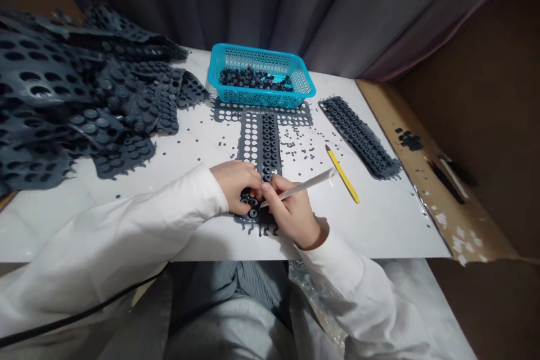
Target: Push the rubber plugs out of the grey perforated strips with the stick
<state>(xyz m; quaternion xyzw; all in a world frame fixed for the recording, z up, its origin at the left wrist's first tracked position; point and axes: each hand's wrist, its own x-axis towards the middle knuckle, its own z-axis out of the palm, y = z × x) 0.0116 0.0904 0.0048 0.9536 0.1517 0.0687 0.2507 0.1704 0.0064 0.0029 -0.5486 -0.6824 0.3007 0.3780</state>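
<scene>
Between our hands, a perforated dark rubber strip (260,146) lies flat on the white table (379,225), its near end under our left hand (234,185). We press those curled fingers (248,180) down on the strip; whether they pinch anything, we cannot tell. Our right hand (293,214) pinches a pale flat stick (301,188) between thumb and fingers, its tip at the strip. Just right of the grip lies a yellow pencil (342,174), and black rubber bits (295,143) dot the table ahead. Farther off, a second rubber strip (358,136) lies right, a blue plastic basket (261,98) holds black rubber pieces (253,80), and a heap of rubber sheets (42,73) spreads left.
</scene>
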